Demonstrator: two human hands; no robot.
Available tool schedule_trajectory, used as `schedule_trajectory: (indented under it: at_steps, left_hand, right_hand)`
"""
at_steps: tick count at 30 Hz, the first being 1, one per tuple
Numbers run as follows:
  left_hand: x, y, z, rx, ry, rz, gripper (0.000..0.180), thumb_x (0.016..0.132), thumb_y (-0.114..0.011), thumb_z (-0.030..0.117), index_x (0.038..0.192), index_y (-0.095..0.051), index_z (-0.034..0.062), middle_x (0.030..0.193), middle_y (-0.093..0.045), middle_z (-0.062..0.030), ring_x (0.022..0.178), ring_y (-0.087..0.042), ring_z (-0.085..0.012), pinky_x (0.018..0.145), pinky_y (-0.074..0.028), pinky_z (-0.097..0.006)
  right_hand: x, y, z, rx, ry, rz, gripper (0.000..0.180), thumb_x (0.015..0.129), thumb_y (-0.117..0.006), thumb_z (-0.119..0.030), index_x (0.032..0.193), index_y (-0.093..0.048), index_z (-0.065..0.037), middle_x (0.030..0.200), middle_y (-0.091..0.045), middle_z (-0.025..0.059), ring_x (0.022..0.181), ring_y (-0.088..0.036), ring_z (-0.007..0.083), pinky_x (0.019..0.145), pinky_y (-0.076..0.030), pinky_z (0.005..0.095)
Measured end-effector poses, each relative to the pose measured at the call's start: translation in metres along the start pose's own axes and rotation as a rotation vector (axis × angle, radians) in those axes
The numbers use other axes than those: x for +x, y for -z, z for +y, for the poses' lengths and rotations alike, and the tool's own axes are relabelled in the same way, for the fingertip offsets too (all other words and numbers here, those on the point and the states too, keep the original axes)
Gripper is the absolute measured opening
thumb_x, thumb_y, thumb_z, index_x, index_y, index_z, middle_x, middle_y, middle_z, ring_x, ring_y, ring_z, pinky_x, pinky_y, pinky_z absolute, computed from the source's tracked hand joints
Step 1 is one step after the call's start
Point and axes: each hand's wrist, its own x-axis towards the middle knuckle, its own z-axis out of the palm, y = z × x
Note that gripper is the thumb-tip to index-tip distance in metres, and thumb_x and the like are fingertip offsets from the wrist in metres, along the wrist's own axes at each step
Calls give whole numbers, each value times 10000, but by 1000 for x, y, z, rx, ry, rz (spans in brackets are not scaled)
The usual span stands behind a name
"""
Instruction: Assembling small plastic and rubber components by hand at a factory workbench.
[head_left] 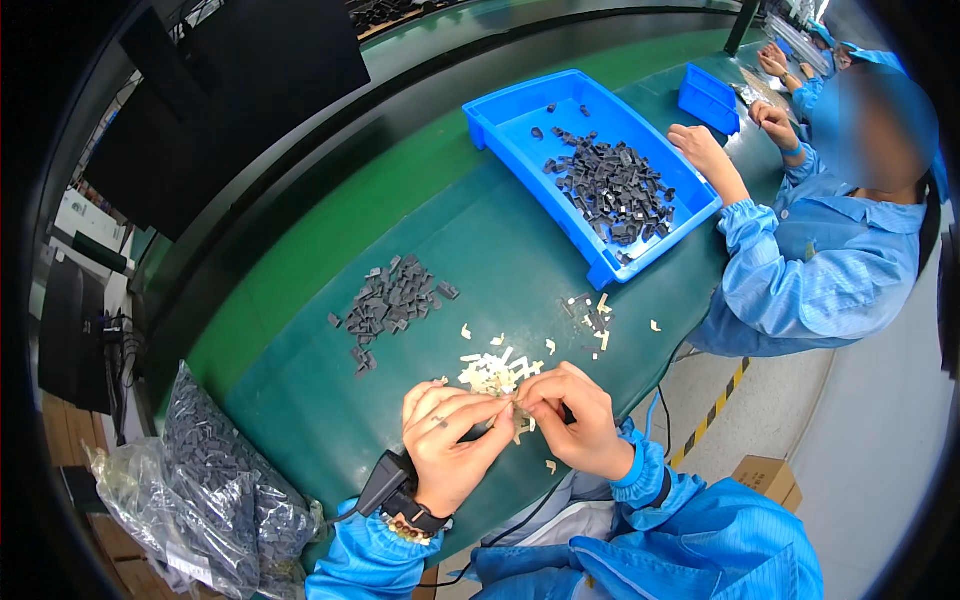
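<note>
My left hand and my right hand meet fingertip to fingertip above the near part of the green work surface. Both are closed in a pinch, and whatever lies between the fingers is too small and covered to name. Just beyond and below the fingertips lies a pile of small cream-white pieces, partly hidden by my hands. Farther left sits a heap of small dark grey plastic parts. A few dark parts mixed with cream strips lie to the right of the pile.
A blue tray holding many dark parts stands at the back right. Clear bags of dark parts lean at the left edge. A co-worker in blue sits at right, one hand at the tray; a smaller blue bin stands beyond.
</note>
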Motion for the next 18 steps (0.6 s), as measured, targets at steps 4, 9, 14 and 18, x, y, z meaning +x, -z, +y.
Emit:
schedule_trajectory:
  at_steps: [4, 9, 14, 18]
  left_hand:
    - [2, 1, -2, -5, 35, -19, 117, 730, -824, 77, 801, -756, 140, 827, -746, 23, 774, -666, -149, 895, -433, -364]
    - [2, 0, -1, -20, 32, -25, 115, 737, -823, 84, 820, -765, 137, 836, -749, 22, 786, -663, -150, 903, -433, -368]
    - [0, 0, -2, 19, -25, -30, 137, 730, -831, 93, 846, -774, 140, 860, -747, 37, 814, -660, -147, 928, -432, -381]
    - [1, 1, -2, 47, -60, -34, 155, 718, -836, 92, 851, -772, 143, 863, -746, 35, 816, -663, -149, 935, -431, -390]
  right_hand:
    - [0, -1, 0, 34, 11, -16, 192, 825, -677, 105, 959, -630, -25, 917, -702, 80, 671, -553, 186, 611, -454, 295]
    - [-7, -5, 8, 192, -141, 49, 168, 843, -701, 66, 961, -631, -30, 896, -691, 32, 607, -414, 110, 556, -378, 262]
    - [-6, -6, 9, 203, -134, 68, 159, 848, -705, 54, 957, -631, -35, 892, -686, 25, 607, -419, 112, 552, -375, 262]
    - [-6, -5, 8, 163, -114, 58, 159, 847, -705, 54, 957, -632, -36, 887, -683, 23, 604, -422, 112, 546, -374, 263]
